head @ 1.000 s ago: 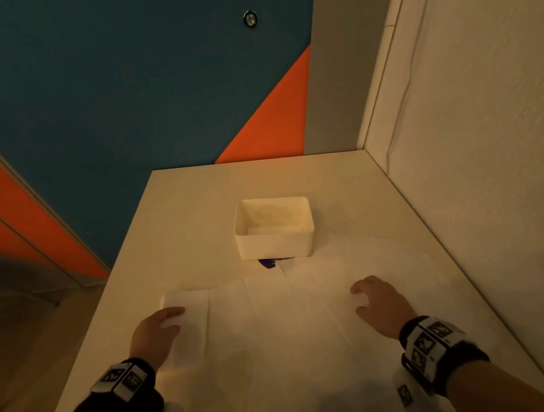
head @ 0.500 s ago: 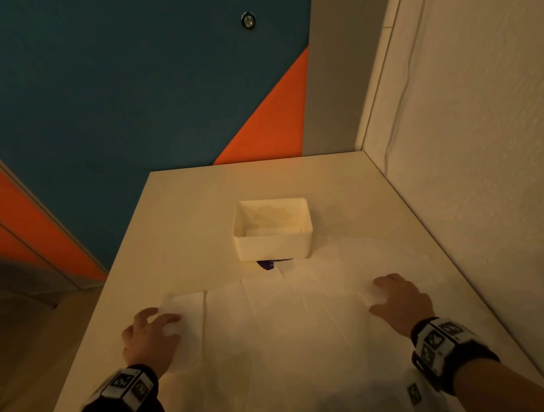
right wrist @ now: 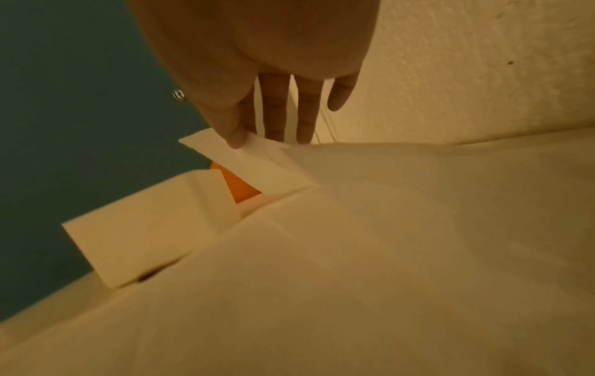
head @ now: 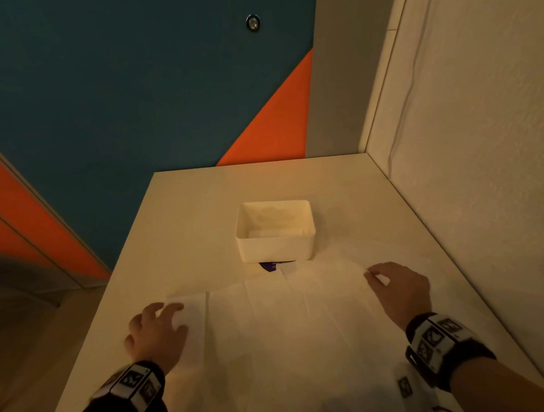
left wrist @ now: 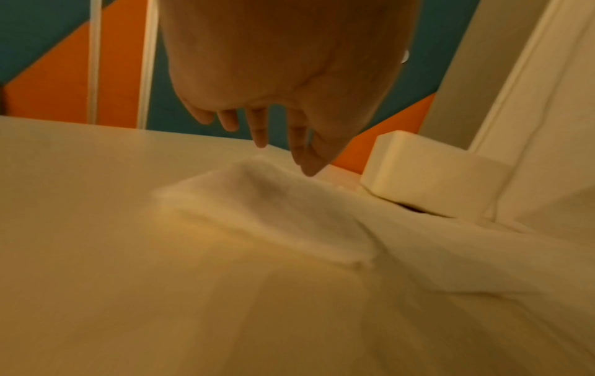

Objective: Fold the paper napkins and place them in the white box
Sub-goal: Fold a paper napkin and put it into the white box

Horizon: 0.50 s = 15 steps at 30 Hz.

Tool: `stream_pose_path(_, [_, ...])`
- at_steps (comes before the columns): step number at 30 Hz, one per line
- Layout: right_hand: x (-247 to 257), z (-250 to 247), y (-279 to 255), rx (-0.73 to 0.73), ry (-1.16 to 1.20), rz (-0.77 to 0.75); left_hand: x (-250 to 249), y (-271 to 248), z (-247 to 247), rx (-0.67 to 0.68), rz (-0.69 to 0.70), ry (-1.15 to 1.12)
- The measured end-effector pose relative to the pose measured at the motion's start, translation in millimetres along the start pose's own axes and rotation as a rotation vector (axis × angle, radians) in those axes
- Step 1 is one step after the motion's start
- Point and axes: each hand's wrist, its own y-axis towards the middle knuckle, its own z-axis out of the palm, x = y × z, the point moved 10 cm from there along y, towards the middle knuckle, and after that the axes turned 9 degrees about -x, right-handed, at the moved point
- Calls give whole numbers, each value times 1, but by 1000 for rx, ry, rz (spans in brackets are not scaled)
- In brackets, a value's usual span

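Several white paper napkins (head: 280, 325) lie unfolded and overlapping across the near half of the table. The white box (head: 276, 248) stands beyond them at mid-table, with something pale lying inside; it also shows in the wrist views (left wrist: 428, 178) (right wrist: 144, 241). My left hand (head: 170, 308) hovers over the left napkin's edge (left wrist: 254, 175), fingers hanging loosely and holding nothing (left wrist: 302, 162). My right hand (head: 372, 274) is at the napkins' far right part. There its thumb and forefinger (right wrist: 244, 138) pinch a lifted napkin corner (right wrist: 257, 165).
A small purple item (head: 272, 265) peeks out from under the box's near side. A pale wall (head: 482, 163) runs along the table's right edge. The table's left edge (head: 110, 277) drops to the floor. A blue and orange wall stands behind.
My right hand has slid right and away from me to the napkin's far corner and pinched it. My left hand shifted slightly along the left napkin's edge and curled its fingers.
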Motion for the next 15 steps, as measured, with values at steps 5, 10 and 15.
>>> stream_pose_path(5, [52, -12, -2, -29, 384, -62, -89, -16, -14, 30, 312, -336])
stream_pose_path(10, [106, -12, -14, 62, 659, -72, -172, -63, -9, 503, 350, -861])
stream_pose_path(15, [151, -14, -28, 203, 853, -109, -214, -96, -16, 797, 343, -1134])
